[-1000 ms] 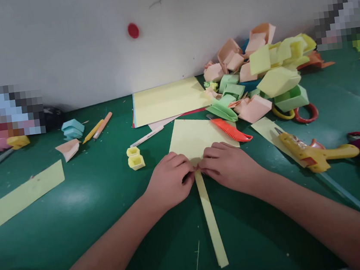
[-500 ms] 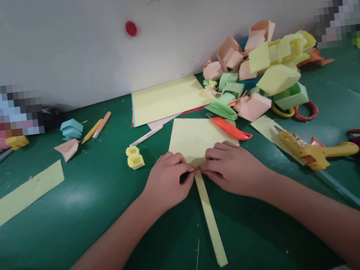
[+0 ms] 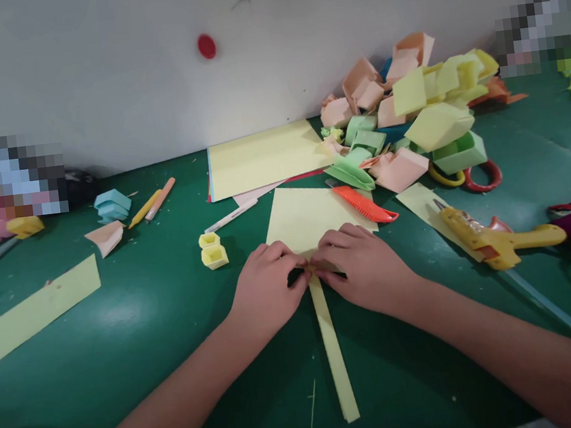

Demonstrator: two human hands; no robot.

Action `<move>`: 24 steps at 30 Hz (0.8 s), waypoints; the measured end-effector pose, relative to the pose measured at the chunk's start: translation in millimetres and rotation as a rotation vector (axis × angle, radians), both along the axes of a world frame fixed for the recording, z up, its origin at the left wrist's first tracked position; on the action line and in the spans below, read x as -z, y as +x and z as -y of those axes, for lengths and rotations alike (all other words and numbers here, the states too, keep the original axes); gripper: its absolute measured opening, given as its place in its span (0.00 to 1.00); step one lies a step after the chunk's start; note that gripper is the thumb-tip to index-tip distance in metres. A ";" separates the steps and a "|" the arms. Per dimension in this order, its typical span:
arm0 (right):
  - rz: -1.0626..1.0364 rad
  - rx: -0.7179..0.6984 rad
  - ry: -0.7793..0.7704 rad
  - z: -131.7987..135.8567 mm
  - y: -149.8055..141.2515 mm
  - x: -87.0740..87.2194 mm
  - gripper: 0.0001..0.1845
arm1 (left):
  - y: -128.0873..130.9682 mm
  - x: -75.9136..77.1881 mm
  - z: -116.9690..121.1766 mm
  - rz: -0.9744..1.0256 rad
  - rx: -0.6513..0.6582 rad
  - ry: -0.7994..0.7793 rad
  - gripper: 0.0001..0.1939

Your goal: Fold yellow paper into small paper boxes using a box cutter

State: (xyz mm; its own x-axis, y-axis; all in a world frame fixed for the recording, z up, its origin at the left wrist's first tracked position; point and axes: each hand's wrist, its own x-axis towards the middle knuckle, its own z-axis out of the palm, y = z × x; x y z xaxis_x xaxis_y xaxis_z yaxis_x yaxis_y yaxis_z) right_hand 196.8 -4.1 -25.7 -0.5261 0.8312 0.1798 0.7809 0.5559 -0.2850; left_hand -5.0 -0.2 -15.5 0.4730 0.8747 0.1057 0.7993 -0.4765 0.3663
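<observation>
My left hand (image 3: 273, 280) and my right hand (image 3: 360, 260) meet at the upper end of a narrow pale yellow paper strip (image 3: 333, 346). The fingers of both are pinched on that end, which they mostly cover. From there the folded strip runs down toward me along the table. Just beyond my fingers lies a pale yellow sheet (image 3: 301, 215), with an orange-red utility knife (image 3: 367, 205) resting on its right side. A small yellow paper piece with two cup-like hollows (image 3: 214, 253) stands left of my left hand.
Folded paper pieces in several colours (image 3: 384, 134) are heaped at the back right, beside scissors (image 3: 484, 176). A yellow glue gun (image 3: 499, 238) lies to the right. Behind are stacked paper sheets (image 3: 263, 158) and a white pen (image 3: 231, 215). A wide paper strip (image 3: 39, 311) lies left.
My right hand's fingers have shifted slightly at the strip's upper end, its thumb and index finger now a little further apart. Both hands stay at the same spot.
</observation>
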 end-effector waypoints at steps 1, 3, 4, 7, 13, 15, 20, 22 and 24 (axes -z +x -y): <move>-0.010 0.005 -0.013 0.0 -0.3 -0.2 0.09 | 0.4 -0.5 -0.8 -0.001 -0.016 -0.019 0.06; -0.035 0.011 -0.036 -0.5 -0.8 0.3 0.09 | 0.9 -1.5 -2.7 -0.007 -0.035 -0.064 0.06; -0.051 0.013 -0.046 -0.8 -0.9 0.9 0.08 | 1.1 -1.7 -3.4 -0.007 -0.034 -0.083 0.05; -0.111 0.015 -0.062 -1.1 -1.4 3.1 0.06 | 0.7 -1.1 -4.4 0.013 -0.011 -0.083 0.05; -0.127 0.011 -0.064 0.0 -3.5 3.3 0.08 | -0.8 0.5 -1.2 -0.003 -0.019 0.066 0.08; -0.117 0.007 -0.063 -0.1 -3.9 3.1 0.08 | -0.3 -0.7 0.1 -0.019 -0.007 0.087 0.06; -0.165 0.013 -0.089 -0.1 -4.9 2.4 0.06 | 2.6 -3.8 1.5 -0.041 -0.028 0.082 0.05; -0.194 0.009 -0.107 0.9 -6.1 1.4 0.06 | 3.6 -4.0 1.7 -0.024 -0.035 0.052 0.04; -0.218 0.010 -0.118 2.1 -7.5 0.6 0.07 | 4.1 -3.5 1.8 -0.012 -0.028 0.021 0.03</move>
